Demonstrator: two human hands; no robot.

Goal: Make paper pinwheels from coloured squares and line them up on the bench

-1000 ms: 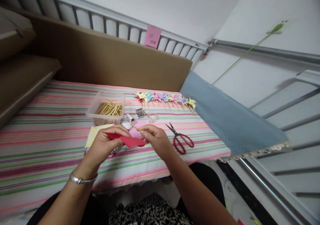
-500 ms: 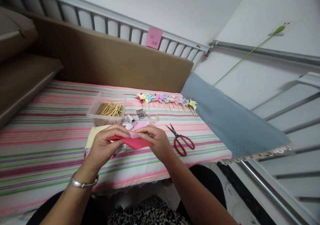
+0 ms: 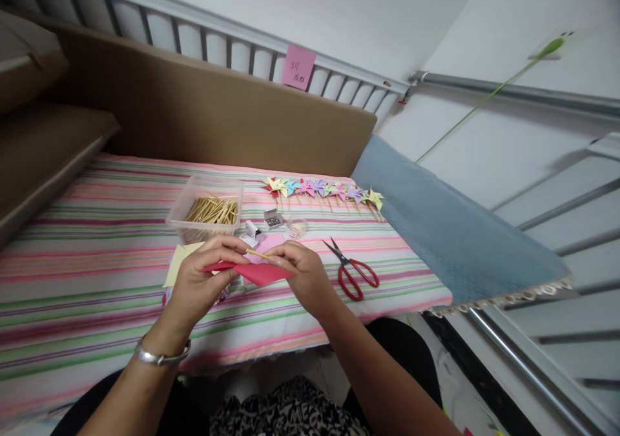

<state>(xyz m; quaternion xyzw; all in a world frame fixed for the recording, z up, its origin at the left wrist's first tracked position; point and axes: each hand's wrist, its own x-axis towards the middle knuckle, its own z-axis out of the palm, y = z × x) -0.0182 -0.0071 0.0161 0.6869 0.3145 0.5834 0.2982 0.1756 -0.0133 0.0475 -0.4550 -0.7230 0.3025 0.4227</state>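
My left hand, with a silver bracelet at the wrist, is closed on the left part of a red paper. A short thin wooden stick runs between my two hands just above the paper. My right hand pinches the stick's right end, and its thumb lies along the paper's right side. Both hands are raised over the striped cloth. Beneath them lie a pink paper sheet and pale yellow paper. My fingers hide where the stick and the paper meet.
A clear plastic box of wooden sticks stands behind my left hand. Scissors with red handles lie open to the right. Small paper pinwheels form a row at the back, behind a small box of metal pieces and a round clear container.
Both hands keep their hold on the paper and the stick, with only slight finger movement. The view has shifted a little.
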